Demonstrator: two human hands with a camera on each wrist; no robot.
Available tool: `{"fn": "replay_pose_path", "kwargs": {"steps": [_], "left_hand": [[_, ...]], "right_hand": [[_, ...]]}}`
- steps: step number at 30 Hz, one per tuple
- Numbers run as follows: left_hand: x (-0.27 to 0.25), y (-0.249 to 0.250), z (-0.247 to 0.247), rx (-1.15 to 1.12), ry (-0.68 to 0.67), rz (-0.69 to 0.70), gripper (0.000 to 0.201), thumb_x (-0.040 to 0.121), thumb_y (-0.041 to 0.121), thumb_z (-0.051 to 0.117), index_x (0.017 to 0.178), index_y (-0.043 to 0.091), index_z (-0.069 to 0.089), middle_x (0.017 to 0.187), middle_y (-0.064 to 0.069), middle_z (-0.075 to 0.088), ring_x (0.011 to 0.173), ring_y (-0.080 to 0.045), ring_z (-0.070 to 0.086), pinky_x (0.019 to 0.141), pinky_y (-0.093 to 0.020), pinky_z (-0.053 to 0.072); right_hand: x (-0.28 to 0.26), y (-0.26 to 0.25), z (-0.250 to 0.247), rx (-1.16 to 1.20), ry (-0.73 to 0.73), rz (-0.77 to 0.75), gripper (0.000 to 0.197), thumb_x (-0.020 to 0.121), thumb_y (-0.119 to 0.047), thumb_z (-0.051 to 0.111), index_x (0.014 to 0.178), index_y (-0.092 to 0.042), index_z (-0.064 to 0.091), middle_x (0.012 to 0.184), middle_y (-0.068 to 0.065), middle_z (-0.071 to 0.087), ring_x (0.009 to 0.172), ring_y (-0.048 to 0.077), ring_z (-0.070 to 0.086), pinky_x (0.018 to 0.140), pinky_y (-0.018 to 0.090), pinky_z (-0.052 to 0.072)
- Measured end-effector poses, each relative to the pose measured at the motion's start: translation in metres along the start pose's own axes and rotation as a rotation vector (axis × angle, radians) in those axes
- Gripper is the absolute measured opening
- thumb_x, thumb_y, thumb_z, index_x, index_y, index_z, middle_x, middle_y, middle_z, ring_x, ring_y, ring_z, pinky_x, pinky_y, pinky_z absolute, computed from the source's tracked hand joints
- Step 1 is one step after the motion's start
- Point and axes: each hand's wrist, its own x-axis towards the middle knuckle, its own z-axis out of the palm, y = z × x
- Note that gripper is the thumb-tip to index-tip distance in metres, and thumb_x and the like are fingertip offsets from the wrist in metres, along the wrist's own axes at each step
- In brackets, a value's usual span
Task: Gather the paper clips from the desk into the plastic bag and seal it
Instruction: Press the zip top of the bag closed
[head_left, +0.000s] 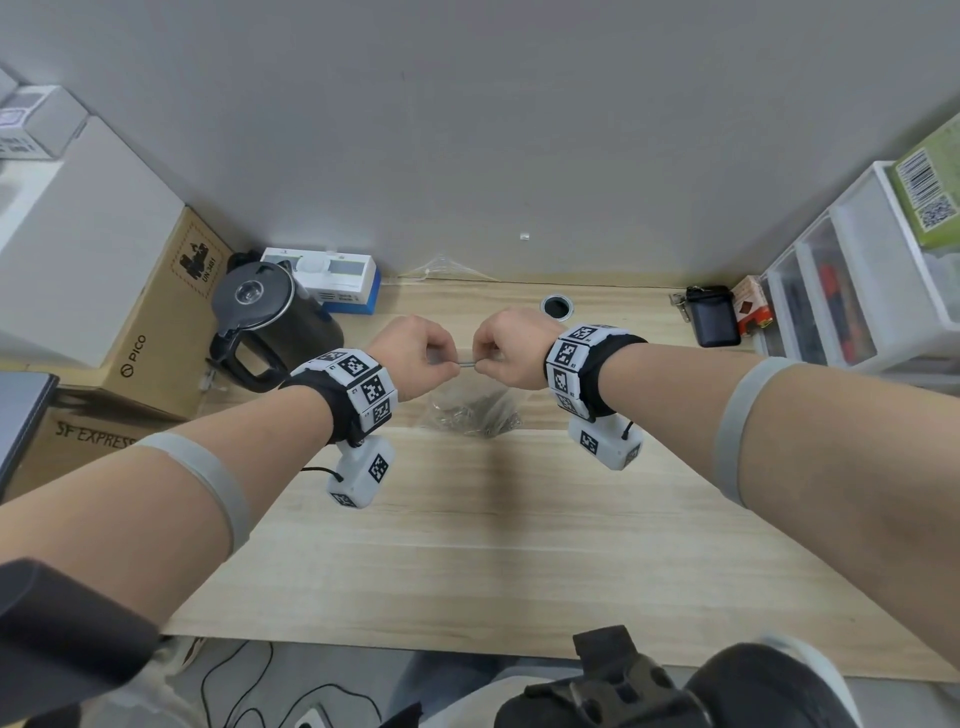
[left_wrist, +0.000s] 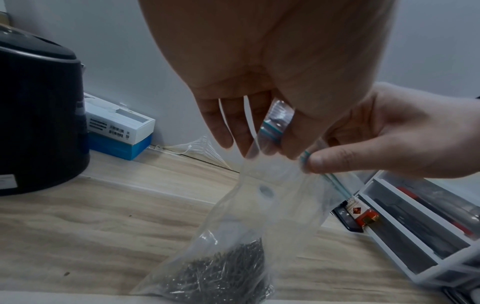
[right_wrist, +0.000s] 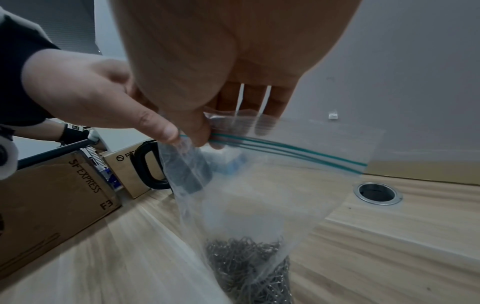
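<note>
Clear plastic: the bag (right_wrist: 262, 185) is hanging upright over the middle of the desk (head_left: 467, 545), toward its back edge, its bottom resting on or just above the wood; cannot tell which. The clips (right_wrist: 246, 261) are sitting in a dark heap at the bottom, none showing loose on the desk. The green zip strip (right_wrist: 285, 152) is running across the top. The left hand (head_left: 415, 351) and right hand (head_left: 511, 348) are both pinching that strip, thumbs against curled fingers, almost touching each other near the middle.

Likely step: sealing. To do it well, the thumbs should be pressing the two tracks squarely together and sliding outward, one hand to each bag corner, not skipping a stretch. In the right wrist view the strip beyond the fingers looks like parted lines, so that side is probably not closed yet. Keeping the bag vertical is stopping the clips from riding up into the zip. Thin film, so light pinching is enough.

Around: a kettle (head_left: 270, 322) at the desk's back left, a drawer unit (head_left: 857, 291) at the right edge, a cable hole (head_left: 557, 306) near the back edge.
</note>
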Motion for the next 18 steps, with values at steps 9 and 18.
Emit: {"fn": "replay_pose_path", "kwargs": {"steps": [9,18], "left_hand": [[0.001,0.003,0.004,-0.028,-0.014,-0.017,0.007,0.080,0.023,0.075,0.084,0.018,0.077,0.084,0.002,0.073,0.085,-0.015,0.065,0.079,-0.027,0.051],[0.002,0.007,0.005,0.040,-0.026,-0.010,0.005,0.083,0.020,0.073,0.080,0.017,0.076,0.082,0.003,0.072,0.082,-0.016,0.065,0.079,-0.029,0.052]], "right_hand": [[0.002,-0.005,0.004,-0.007,0.022,-0.019,0.013,0.086,-0.024,0.057,0.087,-0.020,0.069,0.082,-0.006,0.067,0.078,0.020,0.058,0.063,0.025,0.037],[-0.004,0.006,0.001,-0.016,-0.023,0.028,0.013,0.087,-0.029,0.061,0.088,-0.021,0.070,0.081,-0.006,0.066,0.082,0.021,0.062,0.066,0.027,0.044]]}}
